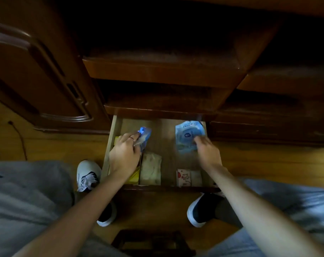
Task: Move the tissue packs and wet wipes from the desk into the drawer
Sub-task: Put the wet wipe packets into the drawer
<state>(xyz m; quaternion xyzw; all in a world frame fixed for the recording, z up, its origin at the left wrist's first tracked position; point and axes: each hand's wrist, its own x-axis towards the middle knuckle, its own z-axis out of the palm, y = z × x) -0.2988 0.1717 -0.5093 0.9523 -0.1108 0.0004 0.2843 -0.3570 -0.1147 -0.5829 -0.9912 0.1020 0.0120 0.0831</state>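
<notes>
**Blue packs go down into the open drawer**

Wooden and pale inside, the drawer (pixel 109 145) is pulled out from the bottom of a dark brown desk, and both hands reach into it. The left hand (pixel 125 153) is closed around a small blue pack (pixel 145 135) near the drawer's back left corner; the fingers wrap its near end while the far end sticks out past them. A thin ring shows on one finger. The right hand (pixel 206 149) grips the near edge of a larger blue wipes pack (pixel 189 135) with a round lid, which lies toward the back right corner; the fingers are curled onto it.

Along the front edge of the drawer sit more things: a yellow pack (pixel 134 178) partly under the left wrist, a cream tissue pack (pixel 150 168) just beside it, and a small white pack with red print (pixel 183 178) at the front right. Whether the blue packs rest on the drawer floor cannot be told.
</notes>
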